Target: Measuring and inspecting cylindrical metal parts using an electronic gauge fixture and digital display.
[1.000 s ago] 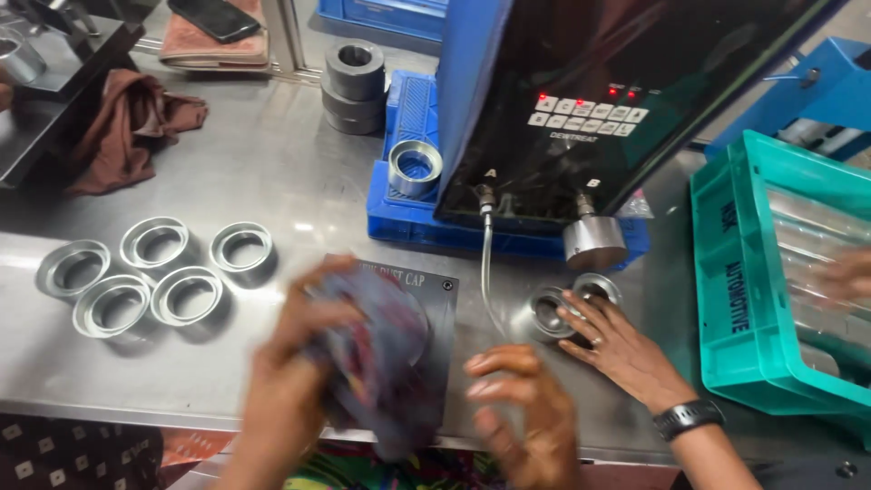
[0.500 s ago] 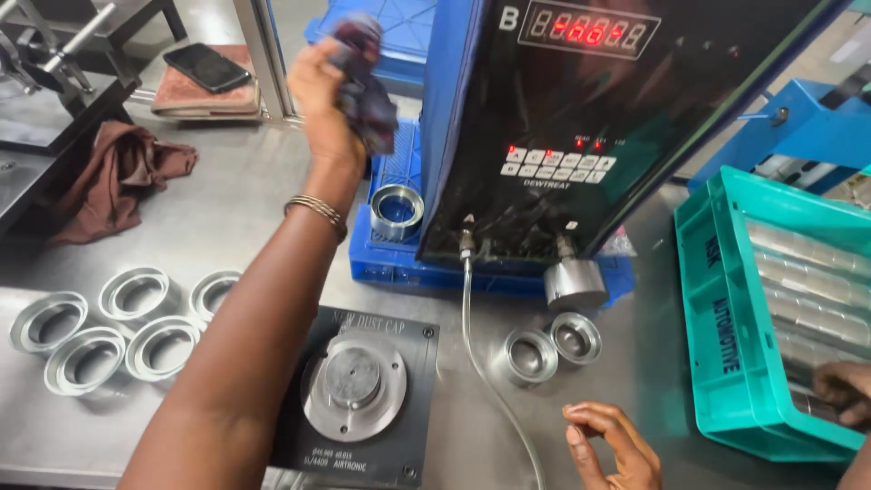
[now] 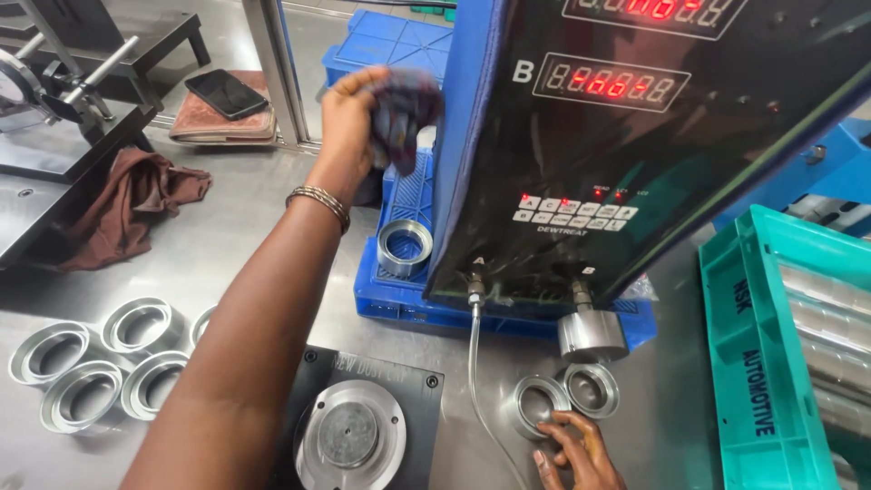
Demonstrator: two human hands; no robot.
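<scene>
My left hand [image 3: 349, 118] is raised and shut on a dark crumpled cloth [image 3: 410, 104], holding it against the left side of the black gauge panel [image 3: 617, 136]. A metal bangle sits on that wrist. At the bottom edge, my right hand [image 3: 576, 449] has its fingers spread, fingertips on the near rim of a metal ring [image 3: 535, 399]. A second ring [image 3: 592, 388] lies right beside it, under a round metal gauge head [image 3: 590, 334]. Another ring [image 3: 405, 247] stands on the blue base.
A black fixture plate with a round steel disc [image 3: 349, 434] lies near me. Several metal rings [image 3: 82, 363] lie at the left. A teal crate [image 3: 771, 363] stands at the right. A brown rag [image 3: 127, 209], a phone [image 3: 227, 93] and a clear tube [image 3: 476, 363] are also there.
My left hand lifted the cloth off the fixture plate and up beside the panel. My right hand left the ring, drew back, then came back to its rim.
</scene>
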